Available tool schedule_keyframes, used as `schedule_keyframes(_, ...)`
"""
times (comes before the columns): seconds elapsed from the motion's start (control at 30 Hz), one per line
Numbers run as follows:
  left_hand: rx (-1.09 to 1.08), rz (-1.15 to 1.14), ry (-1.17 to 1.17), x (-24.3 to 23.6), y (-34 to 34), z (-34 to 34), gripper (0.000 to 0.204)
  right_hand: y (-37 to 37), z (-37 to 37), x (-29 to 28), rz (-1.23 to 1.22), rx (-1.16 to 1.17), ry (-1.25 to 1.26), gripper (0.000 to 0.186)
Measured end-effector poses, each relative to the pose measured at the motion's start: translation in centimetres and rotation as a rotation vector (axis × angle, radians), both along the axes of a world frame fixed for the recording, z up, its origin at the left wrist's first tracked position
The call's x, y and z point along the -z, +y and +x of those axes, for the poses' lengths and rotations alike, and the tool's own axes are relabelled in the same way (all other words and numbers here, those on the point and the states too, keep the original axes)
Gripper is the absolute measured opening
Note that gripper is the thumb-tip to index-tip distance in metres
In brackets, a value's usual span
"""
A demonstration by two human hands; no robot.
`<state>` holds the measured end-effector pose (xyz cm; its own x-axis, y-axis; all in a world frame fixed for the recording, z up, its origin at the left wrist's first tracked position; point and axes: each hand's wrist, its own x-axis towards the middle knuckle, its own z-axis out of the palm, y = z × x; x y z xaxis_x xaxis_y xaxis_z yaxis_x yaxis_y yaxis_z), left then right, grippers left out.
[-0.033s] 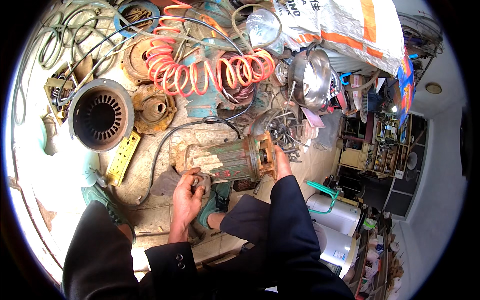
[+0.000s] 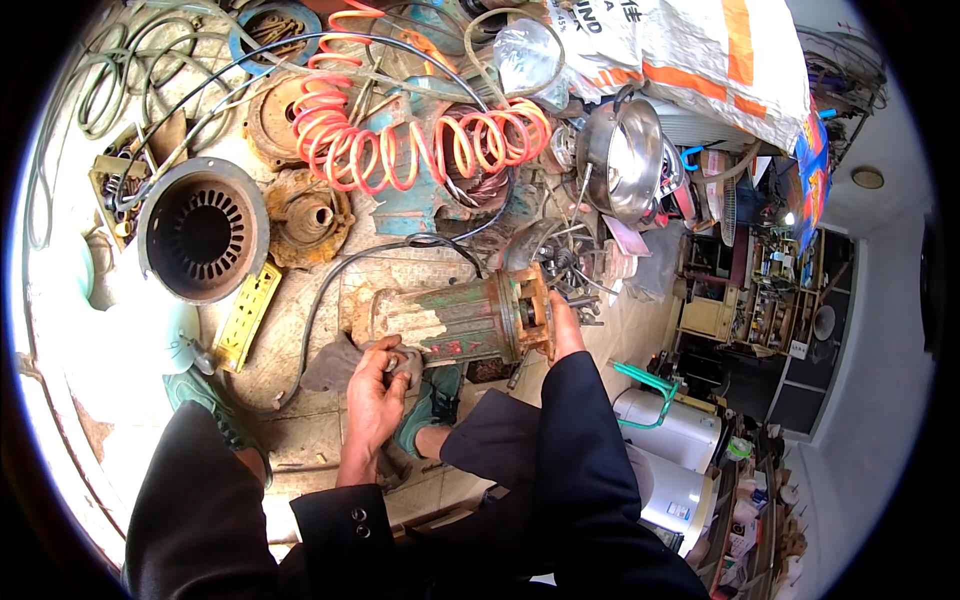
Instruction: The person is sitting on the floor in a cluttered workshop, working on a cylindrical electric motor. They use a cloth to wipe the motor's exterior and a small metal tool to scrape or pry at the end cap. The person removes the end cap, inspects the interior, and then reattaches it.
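Lying crosswise, motor point(image 2: 455, 322) flange pointing right.

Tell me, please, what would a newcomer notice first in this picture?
Probably the bright orange coiled hose lying across the clutter at the top. Below it, in the middle, a rusty green motor body lies on its side between the left hand and the right hand. A round ribbed housing sits at left.

Left hand point(image 2: 378, 385) grips a small part beside the rusty green motor housing point(image 2: 455, 322). Right hand point(image 2: 565, 330) steadies its flanged end
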<state>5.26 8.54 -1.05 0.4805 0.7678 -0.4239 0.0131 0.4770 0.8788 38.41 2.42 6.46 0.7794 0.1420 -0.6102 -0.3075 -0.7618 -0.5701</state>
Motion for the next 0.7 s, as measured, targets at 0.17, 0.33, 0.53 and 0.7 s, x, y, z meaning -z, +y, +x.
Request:
schedule_keyframes(0.17, -0.004, 0.019, 0.002, 0.3, -0.3, 0.1, 0.020, -1.4, 1.2, 0.7, 0.015, -0.033, 0.003, 0.048)
schedule_keyframes(0.33, 0.018, 0.016, 0.032, -0.2, 0.2, -0.2, 0.021, 2.2, -2.2, -1.1, 0.039, 0.060, 0.004, 0.048)
schedule_keyframes(0.53, 0.018, -0.009, 0.016, -0.3, 0.0, 0.0, 0.021, -1.3, 1.3, 0.4, -0.010, -0.049, 0.034, 0.047)
schedule_keyframes(0.7, 0.008, -0.029, 0.009, -0.3, 0.0, 0.0, 0.021, 0.3, -0.6, -0.7, -0.012, -0.027, 0.018, 0.047)
